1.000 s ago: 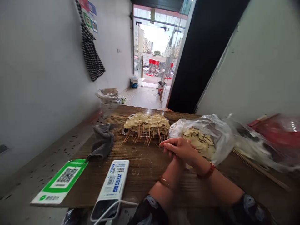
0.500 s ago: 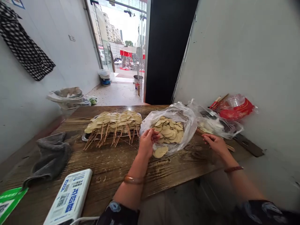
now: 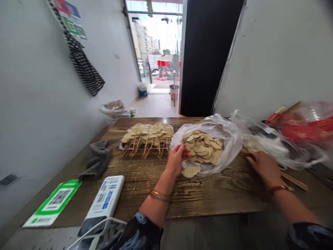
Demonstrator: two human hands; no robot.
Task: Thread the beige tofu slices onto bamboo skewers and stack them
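Observation:
My left hand (image 3: 179,158) is at the left rim of a clear plastic bag (image 3: 234,139). Its fingertips are pinched together; what lies between them is too small to make out. Inside the bag is a heap of thin, pale-yellow round slices (image 3: 203,147). A few loose slices (image 3: 191,171) lie on the wood just in front of it. Further right, my right hand (image 3: 265,168) rests over a bundle of thin wooden skewers (image 3: 293,181), its fingertips closed on them near their far end. Skewered slices (image 3: 148,133) are piled on a tray at the left, sticks pointing towards me.
The wooden table (image 3: 156,187) also bears a grey cloth (image 3: 97,161), a green QR-code card (image 3: 56,201) and a white box-like device (image 3: 106,198) with a cable. Clear and red plastic bags (image 3: 307,128) crowd the right side by the wall. A doorway opens ahead.
The view has swung to the right and tilted. My right hand has moved from above the skewers down onto them. My left hand keeps its pinch at the bag's rim.

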